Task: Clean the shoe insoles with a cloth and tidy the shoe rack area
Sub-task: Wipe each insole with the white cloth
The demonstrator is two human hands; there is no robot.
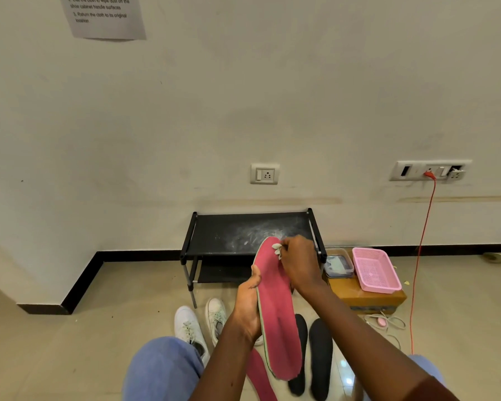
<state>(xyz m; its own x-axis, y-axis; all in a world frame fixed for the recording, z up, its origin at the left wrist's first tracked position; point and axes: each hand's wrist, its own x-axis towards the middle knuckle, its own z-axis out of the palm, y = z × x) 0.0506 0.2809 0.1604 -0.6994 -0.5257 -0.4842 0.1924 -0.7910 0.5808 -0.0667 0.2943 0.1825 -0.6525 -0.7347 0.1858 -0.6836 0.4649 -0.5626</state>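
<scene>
My left hand (248, 302) grips red insole (278, 314); right hand (298, 261) pinches cloth (277, 249) at toe end, mid-wipe; next, I stroke toward heel

a single view is taken from a wide-angle camera worn on the head, aimed forward and down. the wall (243, 96) and the low shoe rack (229, 235) are faced squarely. seen nearest, at lower centre, are the left hand (248, 305) gripping a red insole (275, 299) and the right hand (300, 264) pinching a cloth (277, 250).
</scene>
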